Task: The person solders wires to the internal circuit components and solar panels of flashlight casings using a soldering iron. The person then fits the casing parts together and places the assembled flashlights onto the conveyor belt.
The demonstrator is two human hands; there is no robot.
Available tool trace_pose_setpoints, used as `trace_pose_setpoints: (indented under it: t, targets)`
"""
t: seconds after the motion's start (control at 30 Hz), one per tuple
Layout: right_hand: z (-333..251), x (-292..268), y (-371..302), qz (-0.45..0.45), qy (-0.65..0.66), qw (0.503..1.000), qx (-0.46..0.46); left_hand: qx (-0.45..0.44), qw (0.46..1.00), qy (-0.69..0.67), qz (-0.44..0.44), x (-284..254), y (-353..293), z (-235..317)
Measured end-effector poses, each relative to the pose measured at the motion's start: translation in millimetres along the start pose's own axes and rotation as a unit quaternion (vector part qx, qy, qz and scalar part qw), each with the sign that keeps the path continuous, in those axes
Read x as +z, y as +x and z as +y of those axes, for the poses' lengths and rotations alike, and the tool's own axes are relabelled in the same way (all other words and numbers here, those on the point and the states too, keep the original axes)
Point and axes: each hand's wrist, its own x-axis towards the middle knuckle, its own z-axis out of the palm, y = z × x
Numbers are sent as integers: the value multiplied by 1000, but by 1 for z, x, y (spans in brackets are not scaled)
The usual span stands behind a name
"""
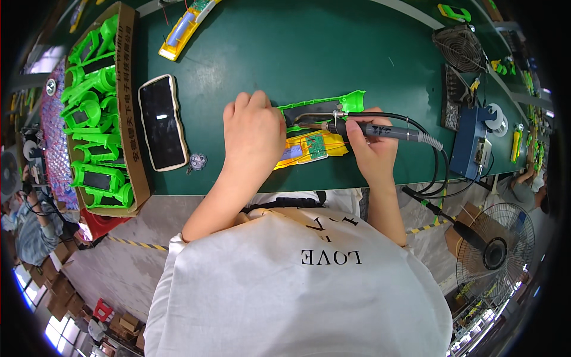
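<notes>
A soldering iron with a thin metal feed tube clamped along it is gripped in my right hand, and its tip points left. The tip is over the near edge of a green plastic housing half with a dark panel inside. My left hand is closed round the left end of this housing; its fingertips are mostly hidden. Just nearer to me lies a yellow housing half with a green circuit board, a blue battery cell and thin wires. Whether the iron's tip touches anything cannot be made out.
A cardboard box full of green housings stands at the left, beside a phone in a pale case. Another yellow housing lies at the far edge. At the right are a blue soldering station, a solder spool, and a floor fan.
</notes>
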Motion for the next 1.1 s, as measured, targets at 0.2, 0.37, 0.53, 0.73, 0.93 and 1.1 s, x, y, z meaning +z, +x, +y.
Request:
trace_pose_setpoints:
  t: [0.2, 0.37, 0.53, 0.73, 0.93, 1.1]
  targets:
    - [-1, 1, -1, 6, 10, 1000, 6, 0, 1000, 9, 6, 2, 0, 0]
    - [2, 1, 0, 3, -4, 1000, -1, 1, 1000, 8, 8, 2, 1, 0]
    - [-1, 1, 0, 2, -14, 1000, -3, 3, 1000, -5, 0, 2, 1, 0]
    - [0, 2, -1, 1, 6, 1000, -6, -2, 1000, 12, -7, 0, 1, 1]
    - [2, 1, -1, 3, -32, 999, -15, -4, 1000, 16, -4, 1, 1, 1]
    - [-1, 1, -1, 9, -8, 1000, -7, -3, 1000, 12, -8, 1, 1, 1]
